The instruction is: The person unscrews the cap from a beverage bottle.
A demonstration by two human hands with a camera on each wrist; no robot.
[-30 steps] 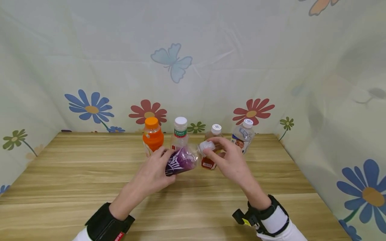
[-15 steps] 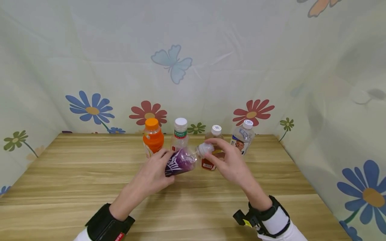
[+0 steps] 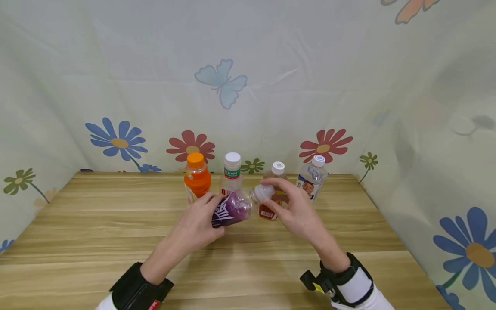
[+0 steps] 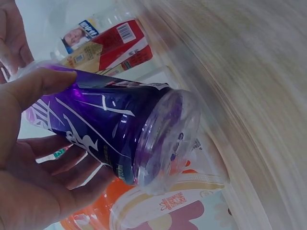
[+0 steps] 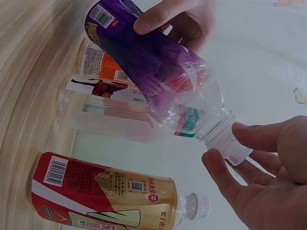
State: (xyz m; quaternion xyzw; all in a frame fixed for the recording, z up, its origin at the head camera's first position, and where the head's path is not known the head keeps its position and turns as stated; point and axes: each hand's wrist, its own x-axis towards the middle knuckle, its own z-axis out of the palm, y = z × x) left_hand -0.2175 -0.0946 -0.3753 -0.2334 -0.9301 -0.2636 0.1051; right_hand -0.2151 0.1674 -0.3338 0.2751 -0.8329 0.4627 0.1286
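My left hand [image 3: 197, 221] grips a clear plastic bottle [image 3: 232, 209] with a purple label, tilted so its neck points right and a little up. In the left wrist view the thumb lies along the label [image 4: 91, 112], and the bottle's bottom faces the table. At the neck, the thumb and fingers of my right hand [image 3: 300, 211] pinch the translucent white cap [image 3: 264, 193]. The right wrist view shows this cap [image 5: 235, 149] in line with the bottle's neck, fingertips on its sides. The bottle is held above the table, in front of other bottles.
Behind stand an orange-capped orange bottle [image 3: 198, 181], a white-capped bottle [image 3: 231, 172] with a green band, a red-labelled bottle [image 3: 268, 212] and a clear bottle [image 3: 311, 174] at right. The wooden table [image 3: 116, 241] ends at a flower-printed cloth [image 3: 248, 116].
My right fingers and the cap have shifted very slightly left. The left hand and the bottle are nearly unmoved, and the standing bottles keep their places.
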